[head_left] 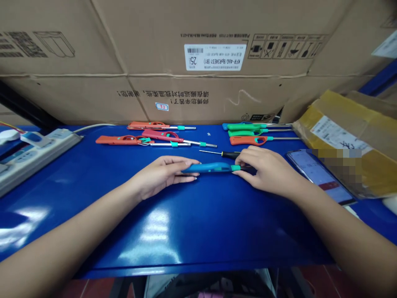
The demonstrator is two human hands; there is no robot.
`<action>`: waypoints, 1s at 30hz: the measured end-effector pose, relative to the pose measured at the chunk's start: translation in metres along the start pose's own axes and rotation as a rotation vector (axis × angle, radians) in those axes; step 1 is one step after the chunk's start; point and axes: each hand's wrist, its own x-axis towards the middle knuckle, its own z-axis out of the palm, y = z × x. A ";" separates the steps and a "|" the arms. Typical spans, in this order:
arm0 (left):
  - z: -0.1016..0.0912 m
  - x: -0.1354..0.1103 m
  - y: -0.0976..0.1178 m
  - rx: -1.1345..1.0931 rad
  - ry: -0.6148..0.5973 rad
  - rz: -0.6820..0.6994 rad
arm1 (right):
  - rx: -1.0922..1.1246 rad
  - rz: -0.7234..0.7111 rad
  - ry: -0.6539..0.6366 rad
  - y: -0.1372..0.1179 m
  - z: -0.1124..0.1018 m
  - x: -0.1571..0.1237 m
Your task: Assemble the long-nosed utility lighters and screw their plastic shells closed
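Fingers (175, 167) of your left hand (156, 176) are closed round the handle end of a blue lighter (207, 167), thumb on the near side, while your right hand (266, 167) pinches its green collar (235, 168), leaving little gap between thumb and forefinger. You have it level in front of you, over the middle of the blue table (186, 231) — whether it touches the surface, you cannot tell. Just beyond your right fingers lies a screwdriver (231, 155), its shaft pointing left. Two containers stand about you: at the right, a cardboard box (322, 105) with yellow tape and a white label, its inside hidden from view; behind everything, a large carton (155, 62) showing only its printed face, upside down, so you cannot see what it holds. Along its foot lie orange and red lighters (159, 135) on your left, and blue, green and orange lighters (246, 141) nearer the box — all lying outside both containers.
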 end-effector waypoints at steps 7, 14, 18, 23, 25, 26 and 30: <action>0.006 -0.003 -0.016 0.216 -0.014 0.280 | 0.219 0.012 -0.090 -0.017 0.003 0.000; 0.027 -0.008 -0.027 0.296 -0.076 0.327 | 0.386 0.034 -0.090 -0.044 0.017 0.000; 0.026 -0.008 -0.027 0.278 -0.078 0.245 | 0.390 -0.037 -0.049 -0.044 0.021 0.002; 0.027 -0.012 -0.026 0.259 -0.031 0.134 | 0.246 0.033 0.147 -0.027 0.023 0.006; 0.028 -0.014 -0.027 0.343 -0.029 0.135 | 0.176 0.174 0.227 -0.015 0.025 0.007; 0.029 -0.015 -0.027 0.413 -0.027 0.159 | 0.149 0.233 0.237 -0.009 0.027 0.007; 0.026 -0.015 -0.029 0.736 -0.003 0.472 | 0.154 0.297 0.199 0.011 0.031 0.007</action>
